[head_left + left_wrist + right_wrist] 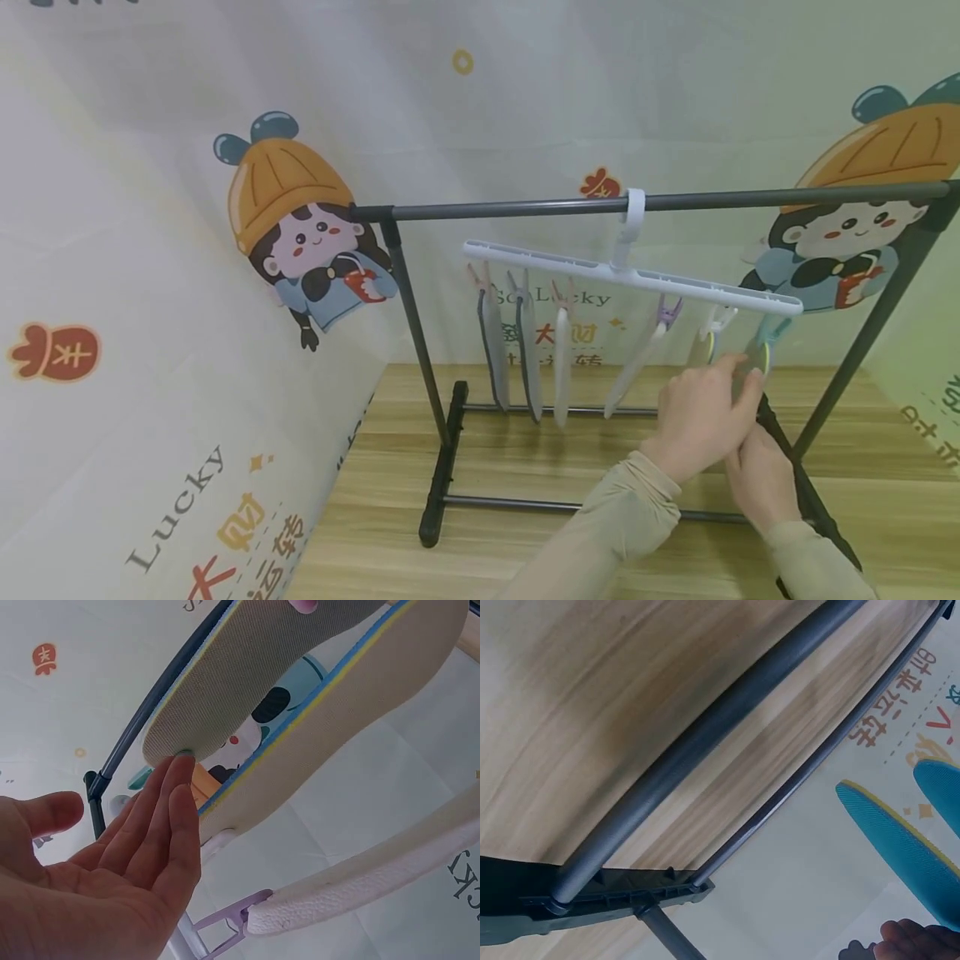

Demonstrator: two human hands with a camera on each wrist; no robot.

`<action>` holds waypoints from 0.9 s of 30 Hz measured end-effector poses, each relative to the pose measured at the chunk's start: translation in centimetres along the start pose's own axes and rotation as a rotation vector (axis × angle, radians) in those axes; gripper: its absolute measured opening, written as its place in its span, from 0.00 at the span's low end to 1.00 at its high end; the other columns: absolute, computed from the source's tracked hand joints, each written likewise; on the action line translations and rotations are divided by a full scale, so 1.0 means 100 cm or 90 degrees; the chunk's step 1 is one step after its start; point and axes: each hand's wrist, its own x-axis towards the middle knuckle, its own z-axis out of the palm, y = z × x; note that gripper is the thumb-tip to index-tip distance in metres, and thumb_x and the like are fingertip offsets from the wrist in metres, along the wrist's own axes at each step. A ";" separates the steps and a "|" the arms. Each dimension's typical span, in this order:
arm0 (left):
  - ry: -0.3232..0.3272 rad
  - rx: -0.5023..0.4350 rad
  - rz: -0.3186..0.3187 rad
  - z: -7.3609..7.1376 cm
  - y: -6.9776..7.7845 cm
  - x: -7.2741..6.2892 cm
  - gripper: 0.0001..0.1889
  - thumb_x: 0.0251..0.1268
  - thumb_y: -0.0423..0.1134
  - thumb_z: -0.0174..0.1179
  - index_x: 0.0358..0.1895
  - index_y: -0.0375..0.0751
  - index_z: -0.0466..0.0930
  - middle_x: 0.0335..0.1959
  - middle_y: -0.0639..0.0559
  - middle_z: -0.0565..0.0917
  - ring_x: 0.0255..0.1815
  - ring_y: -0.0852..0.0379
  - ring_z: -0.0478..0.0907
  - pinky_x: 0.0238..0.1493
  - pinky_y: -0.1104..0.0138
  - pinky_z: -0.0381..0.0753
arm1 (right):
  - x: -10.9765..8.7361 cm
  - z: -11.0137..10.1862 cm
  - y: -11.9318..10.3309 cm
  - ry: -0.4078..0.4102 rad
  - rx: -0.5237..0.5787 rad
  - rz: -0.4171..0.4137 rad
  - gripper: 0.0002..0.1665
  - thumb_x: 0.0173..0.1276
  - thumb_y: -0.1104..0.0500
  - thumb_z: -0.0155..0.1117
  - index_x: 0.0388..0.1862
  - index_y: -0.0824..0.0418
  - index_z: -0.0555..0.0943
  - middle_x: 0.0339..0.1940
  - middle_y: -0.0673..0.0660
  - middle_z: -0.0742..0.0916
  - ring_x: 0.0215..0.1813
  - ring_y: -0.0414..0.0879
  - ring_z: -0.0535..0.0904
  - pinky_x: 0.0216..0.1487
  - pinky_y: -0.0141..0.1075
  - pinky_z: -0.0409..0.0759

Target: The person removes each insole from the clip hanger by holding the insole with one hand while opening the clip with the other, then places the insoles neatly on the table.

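White insoles with coloured undersides hang from small clothespins on a white hanger (555, 265). My left hand (701, 417) is beside the rightmost insole, below a teal clothespin (775, 327). In the left wrist view its fingers are extended, with fingertips at the clipped end of a beige-faced insole (217, 705). Lower and partly behind it is my right hand (761, 479); one of its fingertips (304, 604) lies on that same insole's face. Curled fingers (913, 943) show beside a teal-backed insole (900, 844) in the right wrist view, and the right hand appears to pinch the insole.
The hanger hooks over the top bar (480, 208) of a black rack standing on a wooden table (382, 517). A purple clothespin (669, 311) and a white clothespin (720, 319) hold neighbouring insoles. Printed cloth (135, 208) covers the walls behind and beside the rack.
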 end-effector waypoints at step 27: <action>0.022 0.023 0.015 -0.003 0.001 -0.002 0.20 0.77 0.53 0.44 0.59 0.53 0.80 0.47 0.64 0.88 0.39 0.65 0.86 0.31 0.78 0.73 | -0.035 -0.006 -0.019 0.006 -0.020 0.003 0.18 0.80 0.56 0.46 0.28 0.61 0.69 0.20 0.53 0.73 0.24 0.46 0.68 0.23 0.38 0.65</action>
